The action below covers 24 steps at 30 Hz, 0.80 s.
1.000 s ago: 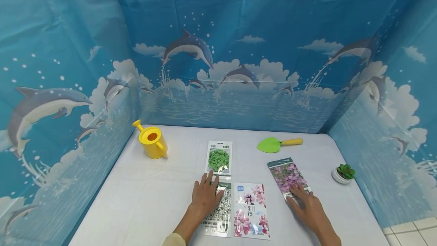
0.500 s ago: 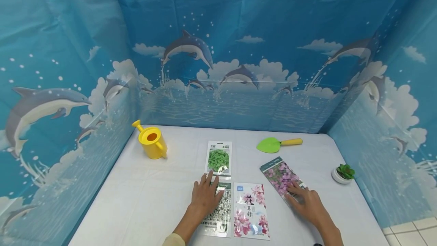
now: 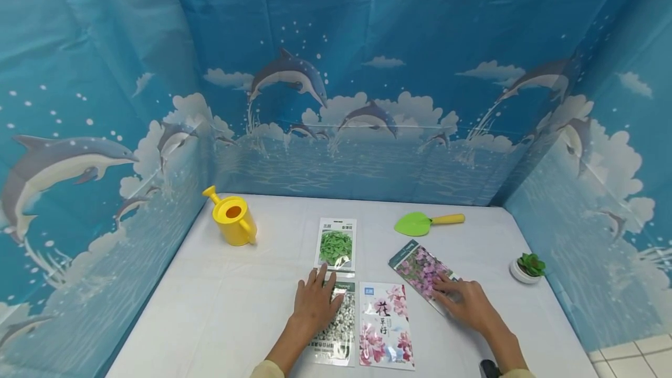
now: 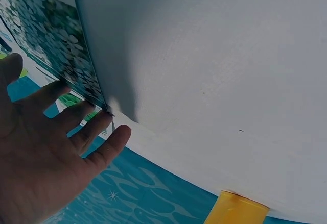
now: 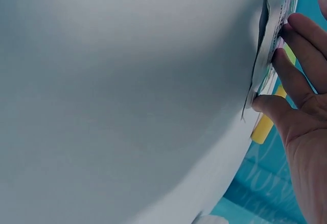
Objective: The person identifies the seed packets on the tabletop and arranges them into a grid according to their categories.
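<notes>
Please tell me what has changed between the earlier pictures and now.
The right hand has slid the purple-flower packet to the left across the table, and the packet's far end has swung further left. No other thing was visibly picked up or let go. The left hand stays on the white-flower packet; the other packets, watering can, trowel and potted plant stayed put.
</notes>
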Tool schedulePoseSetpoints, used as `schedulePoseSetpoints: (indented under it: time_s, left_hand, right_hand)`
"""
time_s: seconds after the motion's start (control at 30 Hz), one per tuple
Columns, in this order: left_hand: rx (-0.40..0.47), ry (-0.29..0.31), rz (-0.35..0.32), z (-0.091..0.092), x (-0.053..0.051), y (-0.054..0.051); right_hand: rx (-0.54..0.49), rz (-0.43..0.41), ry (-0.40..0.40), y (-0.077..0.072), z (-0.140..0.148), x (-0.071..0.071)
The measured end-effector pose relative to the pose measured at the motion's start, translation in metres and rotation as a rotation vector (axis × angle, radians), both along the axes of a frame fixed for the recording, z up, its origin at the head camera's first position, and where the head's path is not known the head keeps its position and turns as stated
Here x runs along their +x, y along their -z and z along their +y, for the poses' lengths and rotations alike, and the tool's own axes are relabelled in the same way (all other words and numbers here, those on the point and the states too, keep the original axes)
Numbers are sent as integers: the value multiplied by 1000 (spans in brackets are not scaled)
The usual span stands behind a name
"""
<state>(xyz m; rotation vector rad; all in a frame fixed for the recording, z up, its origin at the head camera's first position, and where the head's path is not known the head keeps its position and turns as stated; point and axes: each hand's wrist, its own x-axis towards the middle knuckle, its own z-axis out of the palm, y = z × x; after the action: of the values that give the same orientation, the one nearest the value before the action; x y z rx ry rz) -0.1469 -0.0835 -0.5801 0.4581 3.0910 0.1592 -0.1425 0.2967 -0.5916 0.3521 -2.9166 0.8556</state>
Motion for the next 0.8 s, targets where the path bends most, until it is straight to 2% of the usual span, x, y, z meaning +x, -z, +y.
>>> schedulePoseSetpoints:
  time_s: [0.27,0.57,0.8]
  left_hand:
    - [1,2,8,0,0,0]
    - [0,1,15,0,1,0]
    - [-10,-1,9,1,1,-1]
  right_hand:
    - [-6,30,-62,-1,-3,-12]
    - [27,-30,-81,-5,-9,-28]
    - [20,-37,-135,-8,-14,-37]
